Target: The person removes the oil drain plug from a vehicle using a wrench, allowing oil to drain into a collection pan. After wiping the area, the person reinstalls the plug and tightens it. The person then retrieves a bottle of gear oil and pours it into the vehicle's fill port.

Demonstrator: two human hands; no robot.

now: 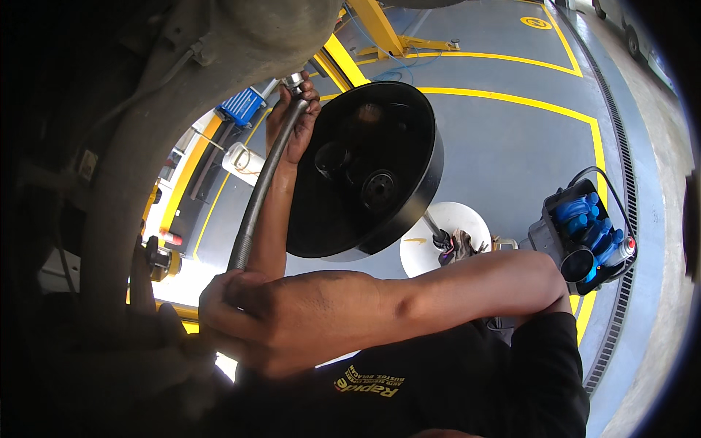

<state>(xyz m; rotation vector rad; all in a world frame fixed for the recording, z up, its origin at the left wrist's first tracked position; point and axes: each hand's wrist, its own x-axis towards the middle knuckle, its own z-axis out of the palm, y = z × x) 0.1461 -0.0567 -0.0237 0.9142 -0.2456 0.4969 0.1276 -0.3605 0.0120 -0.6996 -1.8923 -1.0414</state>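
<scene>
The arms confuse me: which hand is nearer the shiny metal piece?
The left hand, by the shiny metal piece at the upper end of the dark bar; the right hand grips its lower end.

My wrench [267, 175] is dark grey with a finely knurled handle [243, 247], its socket [293, 81] bright silver. My shirt [467, 398] is black with yellow print [371, 382]. I see a black pan [328, 219], a grey floor [504, 153] lined in yellow, blue bottles [577, 209], and a blue tool chest [242, 107].
</scene>
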